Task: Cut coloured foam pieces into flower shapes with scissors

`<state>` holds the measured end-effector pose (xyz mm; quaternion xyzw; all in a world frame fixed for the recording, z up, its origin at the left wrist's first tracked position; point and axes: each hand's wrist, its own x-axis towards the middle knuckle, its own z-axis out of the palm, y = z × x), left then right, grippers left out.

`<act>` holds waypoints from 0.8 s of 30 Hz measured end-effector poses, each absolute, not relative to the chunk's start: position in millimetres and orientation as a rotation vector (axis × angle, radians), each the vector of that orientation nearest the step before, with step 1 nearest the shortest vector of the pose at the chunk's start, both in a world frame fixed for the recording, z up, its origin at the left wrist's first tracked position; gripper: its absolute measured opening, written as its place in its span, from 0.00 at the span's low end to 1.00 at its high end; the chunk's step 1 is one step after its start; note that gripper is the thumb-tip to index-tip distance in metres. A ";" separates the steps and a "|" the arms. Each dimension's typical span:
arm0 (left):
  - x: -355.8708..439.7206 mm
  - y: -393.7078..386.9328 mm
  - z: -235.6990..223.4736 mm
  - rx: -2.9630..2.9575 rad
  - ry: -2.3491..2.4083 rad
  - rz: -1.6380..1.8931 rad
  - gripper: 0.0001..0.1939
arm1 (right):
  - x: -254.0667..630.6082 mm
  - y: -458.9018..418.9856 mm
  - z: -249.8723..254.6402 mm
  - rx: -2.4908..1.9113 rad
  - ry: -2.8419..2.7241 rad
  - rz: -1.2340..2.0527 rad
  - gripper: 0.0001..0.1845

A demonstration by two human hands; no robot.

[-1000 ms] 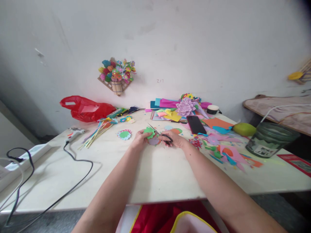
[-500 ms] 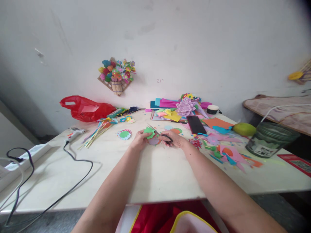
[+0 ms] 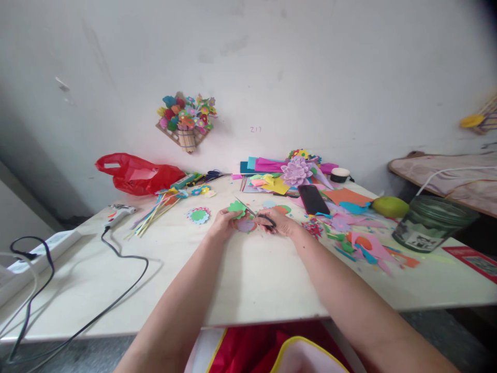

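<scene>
held scissors (image 3: 271,221): 1 | held green cutout (image 3: 236,208): 1 | phone (image 3: 313,200): 1 | jar (image 3: 427,225): 1

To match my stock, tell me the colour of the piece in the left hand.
The scalloped piece is green, seen in the head view.

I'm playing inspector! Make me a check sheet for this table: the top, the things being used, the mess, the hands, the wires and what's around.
Surface: pale table, small bits scattered on it.
Job's things: scissors and a wavy-edged green piece; whether the blades touch it is unclear.
Clutter: scraps, phone and jar on the right; red bag on the left.
Hands: left hand grips the green piece; right hand holds the scissors.
Cables: black cable crosses the near edge, left side.
Surroundings: wall with flowers hung on it.
</scene>
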<state>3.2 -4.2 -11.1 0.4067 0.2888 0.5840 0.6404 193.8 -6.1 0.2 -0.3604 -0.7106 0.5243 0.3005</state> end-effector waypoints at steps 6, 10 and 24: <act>2.4 -2.6 -12.7 0.937 0.670 1.346 0.10 | 193.3 -8.0 1.8 -0.978 -1.885 1.390 0.17; 3.3 -3.7 -11.4 0.916 0.672 1.350 0.10 | 193.0 -6.5 -0.2 -0.975 -1.884 1.380 0.16; 2.4 -4.4 -10.2 0.916 0.733 1.313 0.09 | 191.4 -6.6 0.8 -1.000 -1.862 1.384 0.16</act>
